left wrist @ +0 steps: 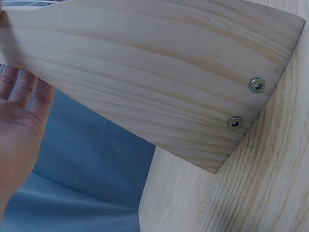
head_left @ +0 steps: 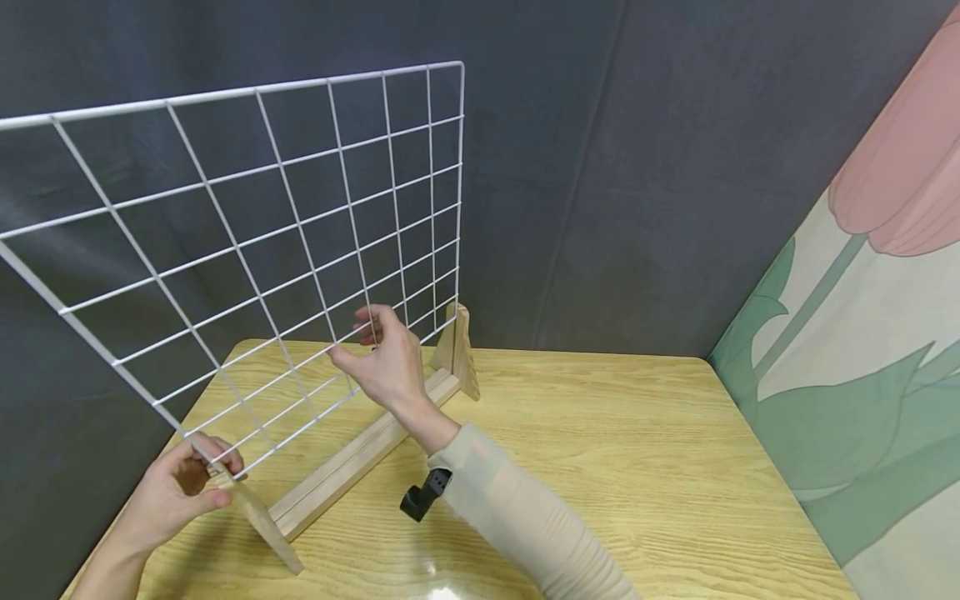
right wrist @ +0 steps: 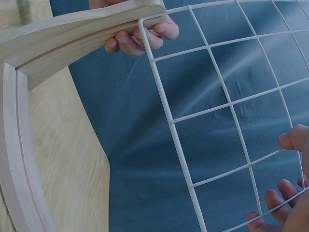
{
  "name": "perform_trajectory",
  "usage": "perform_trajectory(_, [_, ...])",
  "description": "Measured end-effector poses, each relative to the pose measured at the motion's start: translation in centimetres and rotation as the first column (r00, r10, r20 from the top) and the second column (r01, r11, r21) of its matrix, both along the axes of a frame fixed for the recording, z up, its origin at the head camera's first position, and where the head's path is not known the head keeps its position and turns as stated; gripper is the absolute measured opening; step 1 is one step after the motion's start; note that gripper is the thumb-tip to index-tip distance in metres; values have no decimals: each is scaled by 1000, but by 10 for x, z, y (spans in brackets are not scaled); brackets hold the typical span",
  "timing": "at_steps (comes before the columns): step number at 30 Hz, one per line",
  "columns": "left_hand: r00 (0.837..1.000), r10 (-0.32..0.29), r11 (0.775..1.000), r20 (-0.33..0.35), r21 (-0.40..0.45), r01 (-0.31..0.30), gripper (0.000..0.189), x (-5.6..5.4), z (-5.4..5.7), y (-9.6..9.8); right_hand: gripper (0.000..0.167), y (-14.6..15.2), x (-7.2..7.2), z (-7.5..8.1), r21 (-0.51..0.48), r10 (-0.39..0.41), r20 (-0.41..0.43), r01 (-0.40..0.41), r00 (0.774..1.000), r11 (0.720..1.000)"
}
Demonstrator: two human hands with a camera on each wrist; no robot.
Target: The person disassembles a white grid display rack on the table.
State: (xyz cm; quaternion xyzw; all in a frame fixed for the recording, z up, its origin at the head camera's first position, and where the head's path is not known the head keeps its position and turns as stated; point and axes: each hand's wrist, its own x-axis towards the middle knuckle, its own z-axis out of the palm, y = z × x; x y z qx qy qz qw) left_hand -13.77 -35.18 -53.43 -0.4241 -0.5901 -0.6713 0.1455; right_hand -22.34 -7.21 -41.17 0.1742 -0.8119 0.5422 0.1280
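A white wire grid panel (head_left: 255,89) stands upright above a wooden stand. My right hand (head_left: 393,358) grips its lower middle, the thumb on the near side and fingers passing behind the wires (right wrist: 231,105). My left hand (head_left: 168,487) holds the top of the stand's left side board (left wrist: 159,63), its fingertips curling past the edge by the grid's lower corner. That corner sits at the board's top, next to a groove. At the far end, the grid's other lower corner meets the right side board (head_left: 467,358); whether it is inside the slot I cannot tell. A grooved base rail (head_left: 367,454) joins both boards.
The stand rests on a light wood-grain table (head_left: 637,467). Behind hangs a dark grey curtain (head_left: 637,183), and a tulip-patterned cloth (head_left: 862,375) borders the right side. Two bolts (left wrist: 257,85) show on the left board's outer face.
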Motion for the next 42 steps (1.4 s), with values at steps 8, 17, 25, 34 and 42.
perform_trajectory(8, [1000, -9, 1000, -12, 1, 9, 30, -3, -2, -3, 49, -2, -1, 2, 6, -1, -15, 2, 1000, 1000])
perform_trajectory(17, [999, -33, 999, -16, 0, 33, 30, -5, -5, -8, 48, -6, -3, 4, -12, 15, -33, -16, 999, 1000])
perform_trajectory(25, [999, -36, 999, -5, -5, 36, 29, -5, -8, -12, 48, -8, -3, 5, -14, 8, -35, -9, 999, 1000])
perform_trajectory(34, [1000, -8, 1000, 0, -12, 8, 28, -4, -13, -17, 48, -8, -3, 3, -18, 7, -19, -7, 1000, 1000])
perform_trajectory(42, [1000, -21, 1000, -2, -2, 21, 29, -5, -15, -21, 48, -2, -3, -1, -45, 4, -6, -4, 1000, 999])
